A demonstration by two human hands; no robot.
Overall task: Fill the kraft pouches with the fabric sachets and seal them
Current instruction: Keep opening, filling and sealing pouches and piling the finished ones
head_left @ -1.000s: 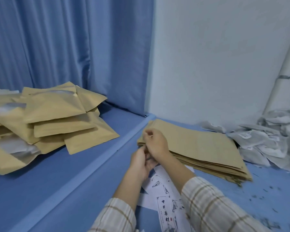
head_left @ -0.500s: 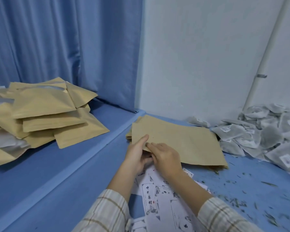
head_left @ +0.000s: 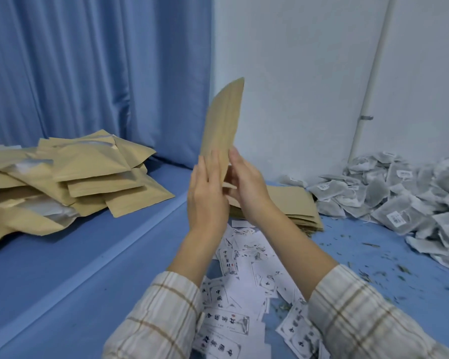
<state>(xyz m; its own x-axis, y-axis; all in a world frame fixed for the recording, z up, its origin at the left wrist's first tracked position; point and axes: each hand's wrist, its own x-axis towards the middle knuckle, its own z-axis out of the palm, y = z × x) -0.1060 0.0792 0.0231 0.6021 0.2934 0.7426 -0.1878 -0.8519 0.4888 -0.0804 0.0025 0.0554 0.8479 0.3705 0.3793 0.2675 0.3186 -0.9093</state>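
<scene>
One flat kraft pouch (head_left: 223,120) stands upright in the air between my hands, edge-on to me. My left hand (head_left: 208,193) lies against its left face with straight fingers. My right hand (head_left: 246,185) pinches its lower end from the right. Behind them the stack of empty kraft pouches (head_left: 290,206) lies flat on the blue surface. A heap of grey fabric sachets (head_left: 399,195) with small white labels fills the right side.
A pile of filled kraft pouches (head_left: 70,177) lies on the raised blue ledge at left. Printed white paper labels (head_left: 233,301) are scattered under my forearms. Loose dried bits litter the blue surface (head_left: 373,260) at right. A blue curtain and white wall stand behind.
Both hands lifted one pouch off the flat stack and raised it upright in front of me. The camera view has tilted and shifted right, showing more of the sachet heap.
</scene>
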